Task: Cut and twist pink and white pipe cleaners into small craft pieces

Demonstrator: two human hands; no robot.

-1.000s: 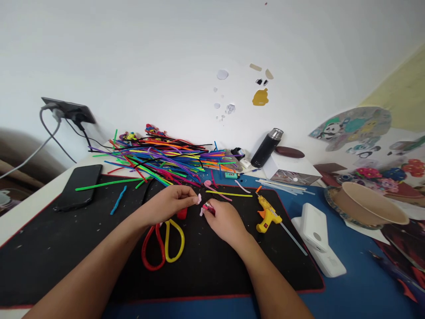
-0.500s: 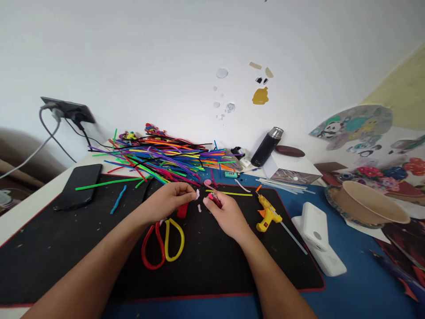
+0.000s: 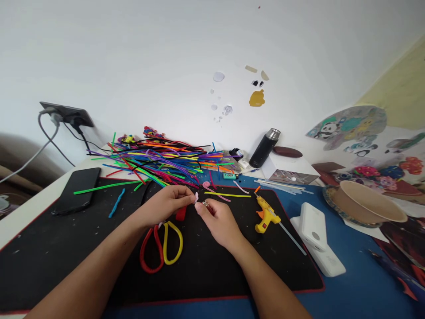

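My left hand (image 3: 175, 198) pinches a small pale pink fuzzy piece (image 3: 196, 196), seemingly bent pipe cleaner, between thumb and fingertips. Close beside it, my right hand (image 3: 219, 219) is curled around a lighter (image 3: 205, 203); only its metal top shows, and the thumb tip nearly meets the pink piece. Whether they touch I cannot tell. Beyond the hands lies a pink pipe cleaner coiled into a spiral (image 3: 206, 184), with a straight tail. Scissors with red and yellow handles (image 3: 173, 261) lie below my left wrist, near a red item (image 3: 181, 213) partly covered by that hand.
A heap of coloured pipe cleaners (image 3: 166, 159) spreads along the wall. Right of the black mat (image 3: 199, 274) edge sit white power banks (image 3: 314, 226); a yellow glue gun (image 3: 265, 212) lies on the mat. A phone (image 3: 78, 190) is at left, a black flask (image 3: 264, 148) behind.
My right hand has moved left, bringing the lighter close to the pink piece in my left hand. The small loose pink bit between the hands is no longer visible.
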